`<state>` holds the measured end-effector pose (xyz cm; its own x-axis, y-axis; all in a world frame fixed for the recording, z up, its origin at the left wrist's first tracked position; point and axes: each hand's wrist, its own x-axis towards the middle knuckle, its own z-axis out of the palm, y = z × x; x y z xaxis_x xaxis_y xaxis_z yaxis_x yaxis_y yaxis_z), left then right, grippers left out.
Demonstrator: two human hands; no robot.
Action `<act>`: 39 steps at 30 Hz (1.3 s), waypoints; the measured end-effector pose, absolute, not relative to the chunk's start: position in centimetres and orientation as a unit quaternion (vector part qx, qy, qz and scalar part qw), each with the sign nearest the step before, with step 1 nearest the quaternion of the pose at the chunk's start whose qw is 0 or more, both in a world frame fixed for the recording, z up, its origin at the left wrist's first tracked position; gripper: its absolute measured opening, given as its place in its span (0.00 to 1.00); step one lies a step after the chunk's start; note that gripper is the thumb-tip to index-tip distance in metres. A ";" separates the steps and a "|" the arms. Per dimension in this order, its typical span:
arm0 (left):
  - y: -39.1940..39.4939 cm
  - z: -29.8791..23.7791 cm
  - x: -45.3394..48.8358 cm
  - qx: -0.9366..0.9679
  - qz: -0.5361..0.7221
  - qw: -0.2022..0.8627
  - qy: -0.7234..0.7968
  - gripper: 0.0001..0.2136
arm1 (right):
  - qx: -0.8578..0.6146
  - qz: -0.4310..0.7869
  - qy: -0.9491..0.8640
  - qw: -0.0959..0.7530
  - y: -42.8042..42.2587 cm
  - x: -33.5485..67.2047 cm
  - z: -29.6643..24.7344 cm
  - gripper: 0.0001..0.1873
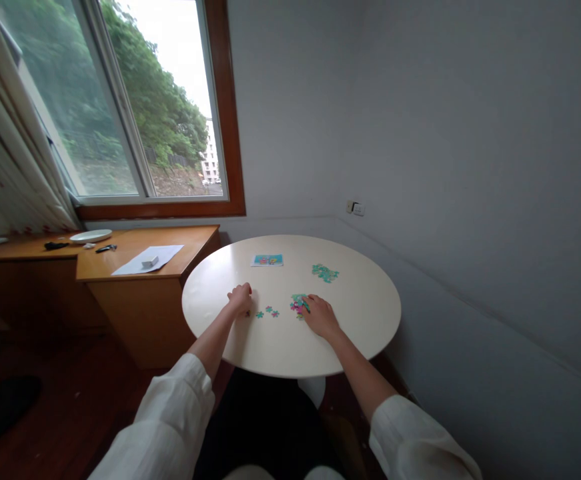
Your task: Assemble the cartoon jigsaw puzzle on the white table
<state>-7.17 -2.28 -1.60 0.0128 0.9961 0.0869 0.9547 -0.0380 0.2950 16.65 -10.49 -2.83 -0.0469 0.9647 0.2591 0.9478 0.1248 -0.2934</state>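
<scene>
My left hand [241, 299] rests low over the left part of the round white table [360, 333], its fingers curled in. Whatever they hold, if anything, is hidden; a small dark bit shows just below the hand. A few loose puzzle pieces [269, 309], green and pink, lie to its right. My right hand [321, 316] reaches with stretched fingers onto a small pile of puzzle pieces [297, 303], touching its right side and covering part of it. Farther back lies a second pile of mostly green puzzle pieces [325, 273].
A colourful picture card [268, 260] lies near the table's far side. To the left, a wooden desk [135, 293] carries a paper sheet with a small white block [150, 263] and a white plate [91, 236]. Walls stand behind and at right.
</scene>
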 end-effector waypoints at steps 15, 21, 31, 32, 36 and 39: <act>-4.4 -0.7 -6.2 0.632 0.439 0.238 0.593 0.05 | -0.662 0.015 -0.721 0.203 -10.3 16.7 -3.1 0.20; -7.2 -1.3 -4.2 0.438 0.632 0.494 0.406 0.09 | -0.658 0.016 -0.726 0.200 -10.2 16.7 -3.2 0.20; -9.3 -2.0 -3.7 0.376 0.611 0.587 0.375 0.08 | -0.661 0.014 -0.724 0.198 -10.5 16.8 -2.8 0.20; -9.3 -2.0 -3.7 0.384 0.609 0.582 0.376 0.10 | -0.661 0.016 -0.724 0.198 -10.5 16.8 -2.8 0.20; -9.6 -2.0 -3.6 0.413 0.608 0.563 0.378 0.16 | -0.659 0.016 -0.725 0.197 -10.6 16.7 -2.6 0.20; -9.5 -2.1 -3.5 0.422 0.613 0.548 0.382 0.16 | -0.661 0.012 -0.724 0.198 -10.7 16.6 -2.6 0.20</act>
<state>-3.53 -9.48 -2.12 -0.0436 0.9942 0.0983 -0.3488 -0.1073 0.9310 16.61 -10.66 -2.56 -0.0489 0.9615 0.2706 0.9516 0.1271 -0.2798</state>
